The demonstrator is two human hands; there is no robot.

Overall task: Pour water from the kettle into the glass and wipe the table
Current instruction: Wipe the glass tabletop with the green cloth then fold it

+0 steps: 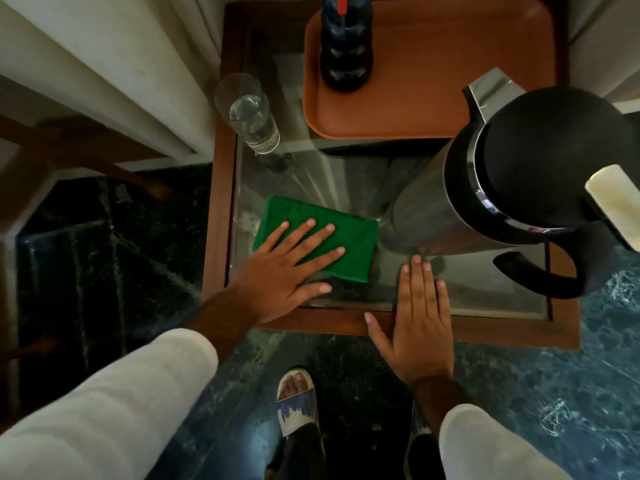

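A folded green cloth (349, 237) lies on the glass top of a small wood-framed table (216, 216). My left hand (287, 271) presses flat on the cloth with fingers spread. Flat on the table's front edge rests my right hand (420, 317), its fingertips close to the base of a steel kettle (485, 188) with a black lid and handle. That kettle stands upright at the right side of the table. A tall clear glass (249, 114) holding water stands at the table's far left corner.
An orange tray (433, 88) at the back carries a dark bottle (346, 46). White curtains (114, 64) hang to the left. Dark green marble floor (104, 254) surrounds the table, and my sandalled foot (298, 400) is below the front edge.
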